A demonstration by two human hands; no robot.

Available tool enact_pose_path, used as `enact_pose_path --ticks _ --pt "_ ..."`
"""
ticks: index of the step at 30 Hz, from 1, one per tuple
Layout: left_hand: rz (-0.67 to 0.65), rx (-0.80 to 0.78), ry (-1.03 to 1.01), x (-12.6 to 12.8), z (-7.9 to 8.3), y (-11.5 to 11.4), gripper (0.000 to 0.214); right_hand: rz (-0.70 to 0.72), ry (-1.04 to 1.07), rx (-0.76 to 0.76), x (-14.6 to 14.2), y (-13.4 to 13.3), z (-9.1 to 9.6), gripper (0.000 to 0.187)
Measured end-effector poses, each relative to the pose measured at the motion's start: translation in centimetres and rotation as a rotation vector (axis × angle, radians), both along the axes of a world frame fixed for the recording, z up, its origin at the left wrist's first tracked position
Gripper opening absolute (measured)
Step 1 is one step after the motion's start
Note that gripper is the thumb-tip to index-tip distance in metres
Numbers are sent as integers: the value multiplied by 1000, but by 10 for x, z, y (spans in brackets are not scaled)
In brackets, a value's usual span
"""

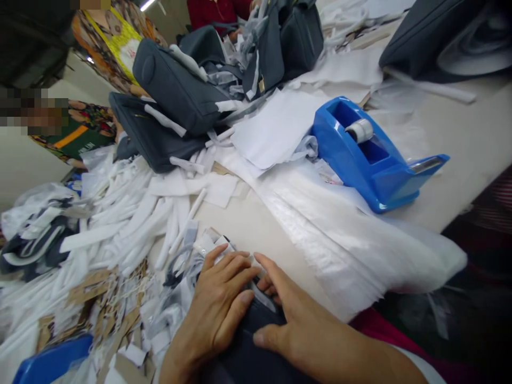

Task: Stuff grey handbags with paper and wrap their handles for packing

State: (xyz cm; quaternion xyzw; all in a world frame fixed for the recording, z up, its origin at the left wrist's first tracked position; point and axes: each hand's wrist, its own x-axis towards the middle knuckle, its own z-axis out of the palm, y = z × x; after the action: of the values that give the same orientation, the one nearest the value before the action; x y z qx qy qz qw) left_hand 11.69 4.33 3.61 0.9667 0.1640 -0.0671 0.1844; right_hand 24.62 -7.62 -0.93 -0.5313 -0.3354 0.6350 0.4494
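A dark grey fabric bag lies at the bottom of the view, mostly hidden by my hands and the lower frame edge. My left hand grips its upper edge, fingers curled over a white strip or lining. My right hand holds the same edge close by, its thumb and fingers spread around it. Between the fingers of both hands, a narrow white edge shows. White fabric strips lie just left of my left hand, and a sheaf of translucent white sheets lies right of my right hand.
Finished dark grey bags lie piled at the far side of the cream table. A blue tape dispenser stands on white paper at right. Cardboard pieces and a blue container sit lower left. Co-workers in patterned clothing stand beyond.
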Motion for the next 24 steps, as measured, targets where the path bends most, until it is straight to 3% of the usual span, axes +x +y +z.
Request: enact_pose_path --ticks 9,19,21,24 --pt "69 164 -47 -5 -6 -9 16 -15 -55 5 -17 15 -28 108" --pt "18 400 -221 -17 -26 -14 20 38 -58 185 -24 16 -27 110" --pt "17 427 -247 -19 -33 -14 21 58 -124 223 -20 14 -29 106" --pt "17 455 -284 -21 -39 -14 22 240 -429 248 -2 28 -17 94"
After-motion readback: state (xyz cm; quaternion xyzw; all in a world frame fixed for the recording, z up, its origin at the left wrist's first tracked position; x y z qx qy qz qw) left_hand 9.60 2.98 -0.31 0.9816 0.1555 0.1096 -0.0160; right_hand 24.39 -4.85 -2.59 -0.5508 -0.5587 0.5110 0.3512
